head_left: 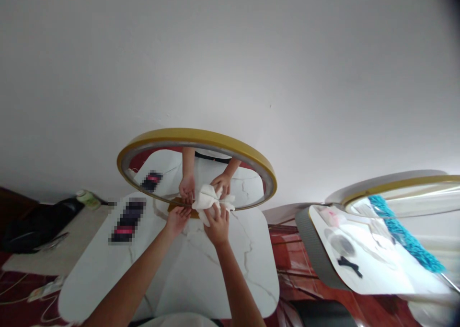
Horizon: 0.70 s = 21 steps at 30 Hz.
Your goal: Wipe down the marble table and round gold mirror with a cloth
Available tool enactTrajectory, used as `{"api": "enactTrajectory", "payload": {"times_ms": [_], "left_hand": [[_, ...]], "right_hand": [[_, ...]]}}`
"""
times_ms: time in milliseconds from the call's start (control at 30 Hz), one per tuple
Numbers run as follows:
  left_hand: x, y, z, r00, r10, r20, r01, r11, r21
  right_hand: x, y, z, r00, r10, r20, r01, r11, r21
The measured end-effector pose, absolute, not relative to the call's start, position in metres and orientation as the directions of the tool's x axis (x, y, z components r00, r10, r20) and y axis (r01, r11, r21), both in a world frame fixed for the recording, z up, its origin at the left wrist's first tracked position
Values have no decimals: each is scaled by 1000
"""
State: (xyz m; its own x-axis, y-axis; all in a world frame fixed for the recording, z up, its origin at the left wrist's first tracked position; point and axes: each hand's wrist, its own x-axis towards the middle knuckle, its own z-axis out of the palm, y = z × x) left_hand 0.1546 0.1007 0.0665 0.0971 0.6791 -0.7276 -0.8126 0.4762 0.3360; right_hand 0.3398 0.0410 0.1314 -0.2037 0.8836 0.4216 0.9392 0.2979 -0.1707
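Observation:
A round mirror [196, 134] with a gold frame stands on a white marble-patterned table [212, 288], against the wall. My right hand [217, 224] presses a crumpled white cloth [205, 198] on the lower part of the glass, its fingers spread over the fabric. At the bottom rim, my left hand [177, 220] grips the mirror's edge beside the gold base [173, 205], with the fingertips partly hidden. Both hands and the cloth are reflected in the glass.
A dark pixelated item [128, 220] lies on the table's left side. To the right, a second white table [373, 281] bears another gold-framed mirror [398, 184], a blue fluffy duster [406, 236] and a black bow-shaped item [350, 265]. A black bag [39, 224] and cables sit at left.

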Motion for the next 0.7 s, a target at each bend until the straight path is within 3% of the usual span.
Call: {"api": "enactTrajectory", "payload": {"times_ms": [133, 300, 400, 567, 700], "left_hand": [[147, 101, 68, 72, 681, -729, -811, 465, 354], [139, 101, 72, 34, 681, -731, -819, 439, 371], [135, 99, 73, 43, 688, -725, -819, 440, 368], [131, 100, 75, 63, 681, -730, -815, 457, 356], [131, 103, 75, 53, 666, -744, -814, 460, 353]], "right_hand": [[338, 44, 188, -119, 784, 610, 939, 289, -189], [334, 50, 216, -102, 738, 667, 940, 291, -178], [327, 51, 188, -142, 793, 593, 940, 296, -171], [313, 37, 114, -114, 934, 338, 959, 193, -210], [310, 26, 84, -80, 972, 221, 960, 135, -247]]}}
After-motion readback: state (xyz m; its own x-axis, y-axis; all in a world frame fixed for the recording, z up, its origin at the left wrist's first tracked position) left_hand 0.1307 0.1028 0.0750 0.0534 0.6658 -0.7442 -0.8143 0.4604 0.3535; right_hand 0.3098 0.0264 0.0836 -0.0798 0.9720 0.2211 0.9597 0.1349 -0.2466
